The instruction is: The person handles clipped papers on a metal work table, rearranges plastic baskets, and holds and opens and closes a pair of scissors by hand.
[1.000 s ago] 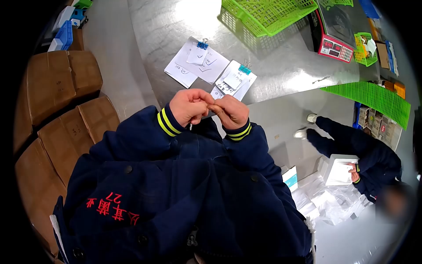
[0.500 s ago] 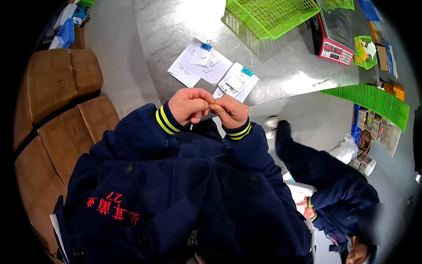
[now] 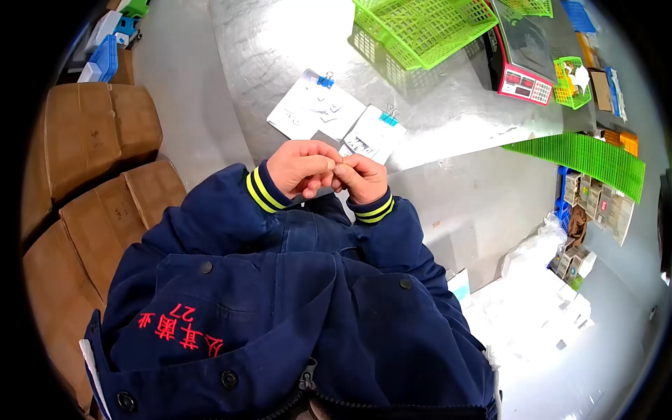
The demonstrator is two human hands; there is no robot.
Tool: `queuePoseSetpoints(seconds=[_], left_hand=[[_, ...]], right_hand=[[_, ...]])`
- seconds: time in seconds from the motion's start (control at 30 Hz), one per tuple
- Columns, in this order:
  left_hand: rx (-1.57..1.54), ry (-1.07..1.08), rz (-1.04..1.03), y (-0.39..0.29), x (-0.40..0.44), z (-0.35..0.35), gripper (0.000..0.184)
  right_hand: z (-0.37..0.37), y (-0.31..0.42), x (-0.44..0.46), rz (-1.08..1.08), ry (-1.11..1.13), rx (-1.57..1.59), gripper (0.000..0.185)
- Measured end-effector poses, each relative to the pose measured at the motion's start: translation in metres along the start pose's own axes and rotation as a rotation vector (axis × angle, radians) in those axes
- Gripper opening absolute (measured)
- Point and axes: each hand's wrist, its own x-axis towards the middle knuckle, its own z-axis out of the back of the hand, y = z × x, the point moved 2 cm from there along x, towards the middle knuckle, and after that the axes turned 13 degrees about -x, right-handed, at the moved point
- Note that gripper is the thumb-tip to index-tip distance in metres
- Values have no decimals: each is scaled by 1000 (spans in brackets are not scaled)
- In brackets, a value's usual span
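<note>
Papers (image 3: 301,115) lie on the bench's (image 3: 455,115) near-left corner, just beyond left hand (image 3: 304,169) and right hand (image 3: 364,180), fingertips together; cartons (image 3: 84,133) stand left.

Cartons (image 3: 82,140) stand left of the left hand (image 3: 304,168), with a blue crate (image 3: 105,57) beyond them. Ahead and right of the right hand (image 3: 362,180) are a green basket (image 3: 428,57), then a scale (image 3: 525,85) and small basket (image 3: 572,99); white plastic (image 3: 535,255) lies lower right.

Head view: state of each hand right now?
Left hand: curled closed, fingertips at the right's; can't tell if holding anything.
Right hand: closed in a pinch; can't tell if holding anything.
</note>
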Motion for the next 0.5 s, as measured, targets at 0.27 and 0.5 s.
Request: queuePoseSetpoints(seconds=[0.27,0.5], left_hand=[[20,43,20,-2,-8,9,11],[224,66,-151,-11,-27,50,15]], right_hand=[[-7,5,0,19,14,-108,12],[-39,-6,10,-34,-17,-344,15]])
